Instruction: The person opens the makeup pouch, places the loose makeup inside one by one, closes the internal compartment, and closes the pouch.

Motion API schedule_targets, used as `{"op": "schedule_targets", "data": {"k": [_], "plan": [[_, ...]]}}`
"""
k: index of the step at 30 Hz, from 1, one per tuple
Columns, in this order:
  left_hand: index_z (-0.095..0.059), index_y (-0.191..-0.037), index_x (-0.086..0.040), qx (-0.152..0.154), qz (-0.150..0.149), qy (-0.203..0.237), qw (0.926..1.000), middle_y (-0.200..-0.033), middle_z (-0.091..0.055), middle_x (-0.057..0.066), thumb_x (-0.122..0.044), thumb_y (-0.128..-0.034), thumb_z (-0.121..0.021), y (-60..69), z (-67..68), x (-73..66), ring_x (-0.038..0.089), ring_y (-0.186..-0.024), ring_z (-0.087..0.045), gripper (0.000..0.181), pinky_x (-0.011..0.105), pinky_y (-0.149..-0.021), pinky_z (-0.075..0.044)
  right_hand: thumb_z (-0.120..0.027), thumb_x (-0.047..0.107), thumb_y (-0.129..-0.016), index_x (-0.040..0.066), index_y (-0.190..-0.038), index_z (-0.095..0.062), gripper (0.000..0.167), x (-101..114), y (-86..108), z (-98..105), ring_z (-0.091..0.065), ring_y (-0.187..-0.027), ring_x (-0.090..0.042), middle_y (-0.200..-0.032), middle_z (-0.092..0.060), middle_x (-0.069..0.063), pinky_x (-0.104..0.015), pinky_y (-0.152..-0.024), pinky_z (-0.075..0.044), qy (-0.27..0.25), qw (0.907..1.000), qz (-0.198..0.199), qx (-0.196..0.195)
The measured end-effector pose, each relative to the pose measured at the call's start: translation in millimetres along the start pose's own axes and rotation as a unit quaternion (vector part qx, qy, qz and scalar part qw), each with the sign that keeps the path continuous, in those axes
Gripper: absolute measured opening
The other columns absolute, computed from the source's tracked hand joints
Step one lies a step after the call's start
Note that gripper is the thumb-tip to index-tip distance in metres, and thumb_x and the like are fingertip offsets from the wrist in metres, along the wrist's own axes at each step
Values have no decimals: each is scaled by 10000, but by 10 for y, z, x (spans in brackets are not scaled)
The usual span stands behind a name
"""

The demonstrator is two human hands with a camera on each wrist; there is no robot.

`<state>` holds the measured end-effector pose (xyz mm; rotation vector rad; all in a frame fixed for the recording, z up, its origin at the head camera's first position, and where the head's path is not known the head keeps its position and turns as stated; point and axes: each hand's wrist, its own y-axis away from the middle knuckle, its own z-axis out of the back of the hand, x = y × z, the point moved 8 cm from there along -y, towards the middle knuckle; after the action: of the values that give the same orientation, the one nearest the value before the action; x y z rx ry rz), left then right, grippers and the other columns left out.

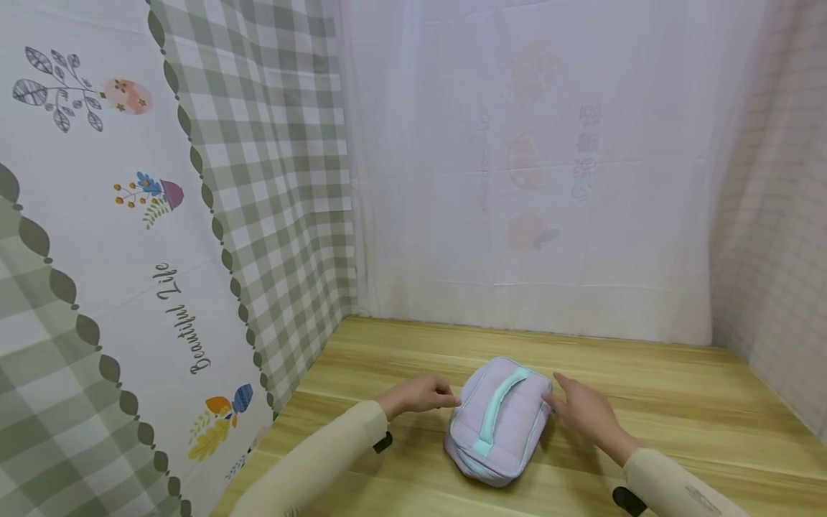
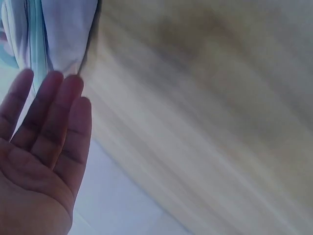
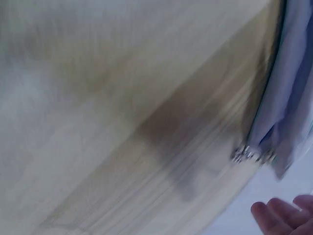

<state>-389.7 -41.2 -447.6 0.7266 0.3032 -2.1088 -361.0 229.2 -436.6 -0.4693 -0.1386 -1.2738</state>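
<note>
A lavender zip pouch (image 1: 497, 424) with a mint carry handle (image 1: 500, 409) lies on the wooden table, handle side up. At its left edge is my left hand (image 1: 416, 395), fingertips close against the fabric. Those fingers look nearly straight in the left wrist view, where the pouch (image 2: 68, 29) fills the top left corner. My right hand (image 1: 588, 413) is along the pouch's right side, fingers extended, fingertips at its edge. Metal zipper pulls (image 3: 249, 154) hang from the pouch in the right wrist view, above the right fingertips (image 3: 274, 215). Whether either hand presses the fabric, I cannot tell.
The wood-grain table (image 1: 678, 402) extends around the pouch. A green checked cloth (image 1: 284, 143) hangs on the left, a pale translucent curtain (image 1: 452, 179) at the back, and another checked curtain (image 1: 775, 251) on the right.
</note>
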Motion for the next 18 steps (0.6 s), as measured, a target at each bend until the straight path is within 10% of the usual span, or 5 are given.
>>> {"op": "schedule_targets", "data": {"k": [9,18], "plan": [[-581,-1365,-71,-355,287,-401,9982,-1287,-628,112,-436,-965,-630,-385,113,-27,227,-1154,-602,544,361,-922,-505,-724,548,-839,-152,-1371,-455,919,432,255,-94,-547,-1115,-556,-1355,-447,-413,-653,-891,-435,-250,9996,109,-35],[-461,-1467,-49,-365,480,-640,9961,-1389,-563,142,-401,-976,-623,-634,57,-133,252,-1259,-543,625,368,-1018,-448,-784,679,-671,-115,-1377,-478,1106,821,624,-226,-491,-1191,-554,-1408,-388,-409,-658,-908,-423,-57,9992,391,-113]]}}
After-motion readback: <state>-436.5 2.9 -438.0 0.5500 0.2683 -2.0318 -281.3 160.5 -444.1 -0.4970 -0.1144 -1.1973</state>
